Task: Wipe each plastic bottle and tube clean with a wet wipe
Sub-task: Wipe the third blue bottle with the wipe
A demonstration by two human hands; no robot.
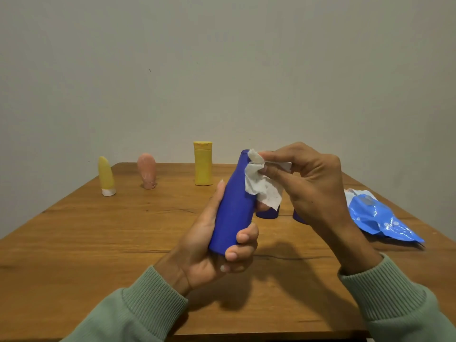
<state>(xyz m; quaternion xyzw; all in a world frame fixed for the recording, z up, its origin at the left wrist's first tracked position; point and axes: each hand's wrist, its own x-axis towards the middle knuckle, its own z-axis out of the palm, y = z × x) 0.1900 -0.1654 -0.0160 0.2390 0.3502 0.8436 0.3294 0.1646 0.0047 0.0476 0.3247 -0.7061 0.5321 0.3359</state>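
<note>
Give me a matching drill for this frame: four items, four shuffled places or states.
Items:
1. blue bottle
2. wet wipe
3. yellow bottle
4. blue wipes packet

States:
A. lying on the table, far right
B. gripped in the left hand, tilted
C. standing upright near the far table edge
D. pinched in the right hand, against the bottle's upper part

Pairs: 1-B, 2-D, 3-C, 4-A

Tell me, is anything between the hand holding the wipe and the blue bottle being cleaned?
Nothing visible. The right hand presses the wet wipe straight against the upper side of the blue bottle, which the left hand holds tilted above the table.
</note>
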